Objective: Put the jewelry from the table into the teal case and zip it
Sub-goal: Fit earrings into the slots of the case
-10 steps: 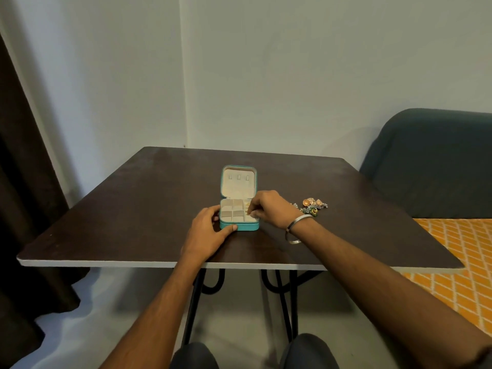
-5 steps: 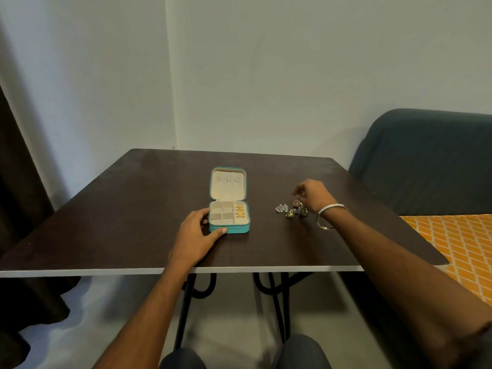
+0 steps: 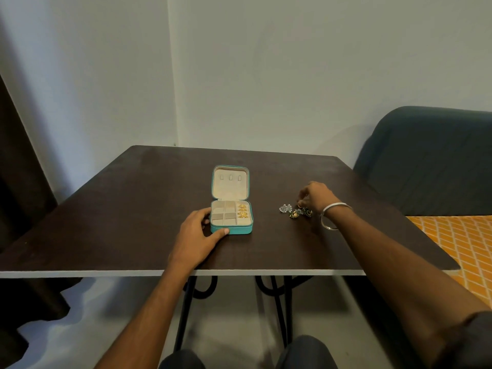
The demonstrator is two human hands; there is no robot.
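A dark brown tabletop [image 3: 133, 209] with a pale front edge stands on thin black metal legs [image 3: 279, 310] in the corner of a room with plain grey-white walls [image 3: 292, 75]; a dark curtain [image 3: 16, 182] hangs at the left, a dark teal seat back [image 3: 431, 161] rises at the right behind the tabletop, and an orange cloth with a white lattice pattern [image 3: 463, 241] lies beside it. The floor below is pale and glossy. Near the middle of the tabletop sits the teal case [image 3: 231, 229], open, its hinge on the far side so that the lid [image 3: 231, 182] stands tilted back away from the person and its cream lining faces them; the long axis of the opened case runs from near to far, and its front wall faces the person. The tray is split into small cream compartments, and gold earrings [image 3: 242, 211] lie in the right-hand column, toward the far end. The left hand [image 3: 198, 235] steadies the case: its thumb lies along the teal front wall and its fingers rest against the left side, a loose, wide grip around the near-left corner. To the right of the case, well apart from it, a small pile of jewelry [image 3: 299, 212] lies on the tabletop, with a clear crystal piece [image 3: 285, 208] at its left end. The right hand [image 3: 316, 195], a silver bangle [image 3: 334, 215] on its wrist, reaches down over the pile with fingertips drawn together in a narrow grip on a small piece there; which piece cannot be told.
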